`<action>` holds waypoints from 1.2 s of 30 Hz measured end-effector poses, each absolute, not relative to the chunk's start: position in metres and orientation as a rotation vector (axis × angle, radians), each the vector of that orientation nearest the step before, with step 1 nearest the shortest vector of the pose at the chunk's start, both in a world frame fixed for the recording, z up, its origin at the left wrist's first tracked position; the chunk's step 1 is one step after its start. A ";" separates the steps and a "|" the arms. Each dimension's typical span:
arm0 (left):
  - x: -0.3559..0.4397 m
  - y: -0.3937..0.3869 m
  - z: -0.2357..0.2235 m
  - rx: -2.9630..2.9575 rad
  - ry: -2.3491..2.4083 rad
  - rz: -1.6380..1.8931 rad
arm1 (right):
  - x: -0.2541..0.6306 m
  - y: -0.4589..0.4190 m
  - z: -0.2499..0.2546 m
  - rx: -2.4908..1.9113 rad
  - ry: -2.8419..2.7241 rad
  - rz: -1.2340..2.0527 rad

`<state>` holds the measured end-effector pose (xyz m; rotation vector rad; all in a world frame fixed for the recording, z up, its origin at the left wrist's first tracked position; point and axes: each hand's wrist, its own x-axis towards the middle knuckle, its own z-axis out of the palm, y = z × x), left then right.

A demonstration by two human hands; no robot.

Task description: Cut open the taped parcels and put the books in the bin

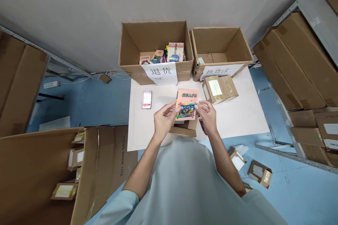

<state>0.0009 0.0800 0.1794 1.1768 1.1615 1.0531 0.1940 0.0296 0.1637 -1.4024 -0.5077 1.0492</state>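
Note:
A small pink book (188,95) with a colourful picture on its cover is held up between my two hands over the table. My left hand (165,119) pinches its left edge, thumb on the front. On the right edge, my right hand (207,115) grips it with thumb and fingers. Beneath the book lies an opened small cardboard box (185,133), partly hidden by the book and my shirt. A red and black tool, perhaps a box cutter (202,125), lies beside my right hand, partly covered.
Two large cartons with paper signs, a left one (132,74) holding several books and a right one (196,74), stand at the back. Small taped boxes (220,89) sit before the right carton. A phone (146,100) lies left on the white table (139,130). Shelves and floor boxes flank me.

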 end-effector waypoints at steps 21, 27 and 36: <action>-0.005 0.139 0.110 0.630 0.991 0.834 | 0.131 0.034 0.124 -1.598 -1.398 0.630; -0.032 0.144 0.091 0.713 1.045 0.660 | 0.167 0.061 0.102 -1.728 -1.052 0.874; -0.023 0.265 0.172 1.192 0.959 1.140 | 0.191 0.199 0.160 -1.315 -0.750 1.039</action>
